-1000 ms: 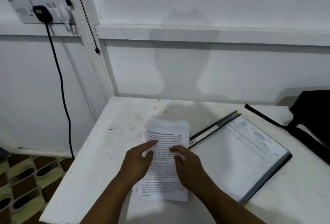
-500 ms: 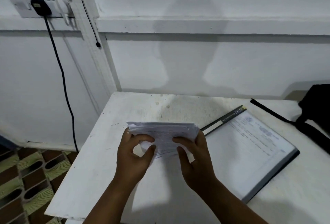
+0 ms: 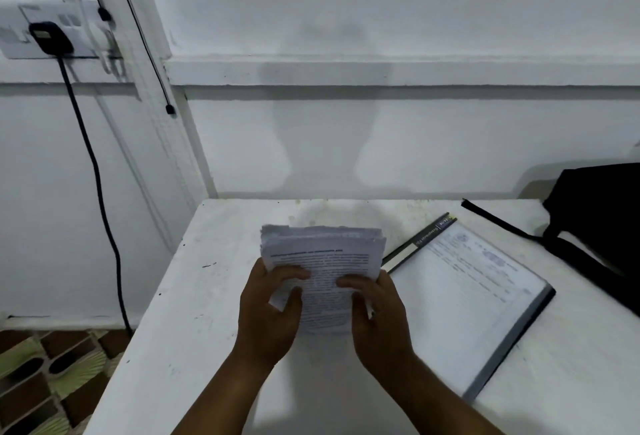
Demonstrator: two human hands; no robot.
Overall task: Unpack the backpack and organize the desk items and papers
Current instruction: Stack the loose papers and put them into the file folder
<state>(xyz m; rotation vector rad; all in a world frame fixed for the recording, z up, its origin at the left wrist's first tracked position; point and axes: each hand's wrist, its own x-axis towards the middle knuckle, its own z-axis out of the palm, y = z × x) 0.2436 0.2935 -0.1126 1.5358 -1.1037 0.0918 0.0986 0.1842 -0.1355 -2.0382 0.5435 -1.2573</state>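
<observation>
- Since a second ago, paper stack (image 3: 323, 261) is off the bench (image 3: 194, 296), where it lay flat under both hands; it is now held tilted, printed face toward the camera.
- Left hand (image 3: 268, 316) grip: clamped on stack's left edge, thumb on the printed face.
- Right hand (image 3: 379, 318) grip: clamped on stack's right edge, fingers behind.
- Open folder (image 3: 471, 296) lies flat on bench, just right of the stack.
- Black backpack (image 3: 602, 226) sits at bench's far right, strap trailing toward the folder.
- Black cable (image 3: 100, 199) hangs from wall socket (image 3: 20, 32), left.
</observation>
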